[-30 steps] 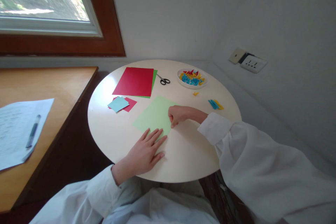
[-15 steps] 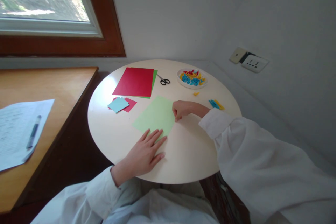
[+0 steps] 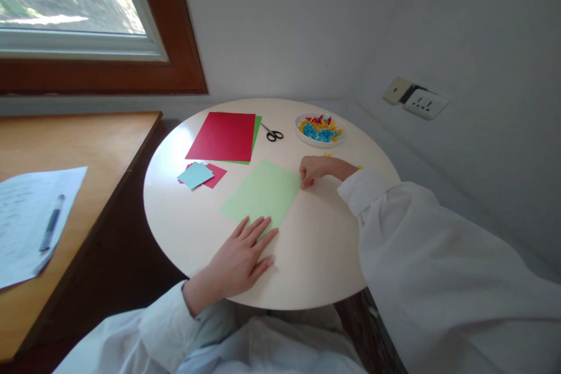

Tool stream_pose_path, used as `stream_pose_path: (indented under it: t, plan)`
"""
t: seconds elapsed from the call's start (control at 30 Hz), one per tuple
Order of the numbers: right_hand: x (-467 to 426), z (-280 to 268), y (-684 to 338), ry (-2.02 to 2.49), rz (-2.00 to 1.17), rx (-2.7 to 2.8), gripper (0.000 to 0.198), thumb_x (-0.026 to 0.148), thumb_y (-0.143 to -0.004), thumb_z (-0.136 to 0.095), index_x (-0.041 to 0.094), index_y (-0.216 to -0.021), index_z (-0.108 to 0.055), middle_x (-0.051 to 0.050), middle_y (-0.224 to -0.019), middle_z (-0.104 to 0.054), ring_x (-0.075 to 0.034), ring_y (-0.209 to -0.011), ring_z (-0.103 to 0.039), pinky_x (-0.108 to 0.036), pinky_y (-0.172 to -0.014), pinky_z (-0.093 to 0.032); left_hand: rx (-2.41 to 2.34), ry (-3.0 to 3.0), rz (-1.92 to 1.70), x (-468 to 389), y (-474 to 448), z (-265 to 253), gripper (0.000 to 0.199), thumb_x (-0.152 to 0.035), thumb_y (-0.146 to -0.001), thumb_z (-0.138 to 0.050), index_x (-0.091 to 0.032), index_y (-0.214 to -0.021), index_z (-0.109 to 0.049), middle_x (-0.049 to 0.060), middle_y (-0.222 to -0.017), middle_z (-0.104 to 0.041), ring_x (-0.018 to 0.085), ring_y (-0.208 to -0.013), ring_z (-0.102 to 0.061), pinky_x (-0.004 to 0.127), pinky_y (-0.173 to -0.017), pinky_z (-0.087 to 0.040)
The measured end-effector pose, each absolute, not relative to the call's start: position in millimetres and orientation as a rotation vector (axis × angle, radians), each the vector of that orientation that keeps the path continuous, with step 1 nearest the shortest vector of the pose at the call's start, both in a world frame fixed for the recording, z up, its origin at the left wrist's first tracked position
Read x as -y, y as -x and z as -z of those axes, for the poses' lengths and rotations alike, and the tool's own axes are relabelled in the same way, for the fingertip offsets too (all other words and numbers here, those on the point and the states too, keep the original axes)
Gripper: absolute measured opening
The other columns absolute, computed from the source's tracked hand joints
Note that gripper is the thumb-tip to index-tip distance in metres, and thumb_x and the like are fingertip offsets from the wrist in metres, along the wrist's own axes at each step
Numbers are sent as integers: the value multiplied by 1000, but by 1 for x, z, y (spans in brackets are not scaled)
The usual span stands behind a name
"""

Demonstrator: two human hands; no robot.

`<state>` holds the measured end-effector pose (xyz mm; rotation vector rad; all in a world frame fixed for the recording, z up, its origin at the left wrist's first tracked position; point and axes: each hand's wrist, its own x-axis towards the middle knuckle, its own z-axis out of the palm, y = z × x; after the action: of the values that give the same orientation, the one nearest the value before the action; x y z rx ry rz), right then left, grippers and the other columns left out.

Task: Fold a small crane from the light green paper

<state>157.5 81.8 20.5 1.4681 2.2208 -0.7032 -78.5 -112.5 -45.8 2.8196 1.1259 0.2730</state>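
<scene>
A light green sheet of paper (image 3: 260, 193) lies turned cornerwise on the round white table (image 3: 324, 251). Its near corner is under the fingers of my left hand (image 3: 241, 257), which rests flat with the fingers spread. At the sheet's right corner is my right hand (image 3: 310, 170), its fingers curled in and closed on the paper's tip. The fingertips hide the exact grip. Left of the sheet sits a small pile of light blue and pink paper squares (image 3: 196, 175).
Behind lie red paper (image 3: 223, 135) over green paper and black-handled scissors (image 3: 274, 135). A white dish (image 3: 307, 139) holds small folded paper pieces; another yellow piece (image 3: 328, 155) lies nearby. A wooden desk (image 3: 109, 134) on the left bears written paper (image 3: 26, 216) and a pen (image 3: 52, 223).
My right hand has slid right and a little away from me, to the sheet's right corner, more of whose edge now shows. My left hand stays in place on the paper.
</scene>
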Motion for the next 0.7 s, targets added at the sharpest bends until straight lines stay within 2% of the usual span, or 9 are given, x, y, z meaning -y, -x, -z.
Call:
stream_pose_path:
  t: [0.3,0.7]
  plan:
    - [-71,-15,-138,-1223,789,-2293,26,31,-59,-73,11,-74,-71,-5,-66,-68,-12,-57,-55,-22,-55,-40,-1130,-2830,-263,113,80,47,52,-42,-94,-32,-19,-140,-33,13,-145,-37,28,-134,-32,50,-109,-23]
    - [-81,-19,-142,-1297,632,-2243,25,23,-61,-70,9,-81,-73,-11,-81,-73,-17,-67,-64,-23,-59,-43,-1138,-2831,-213,114,78,42,50,-41,-95,-32,-17,-139,-36,13,-144,-38,29,-133,-33,50,-108,-26]
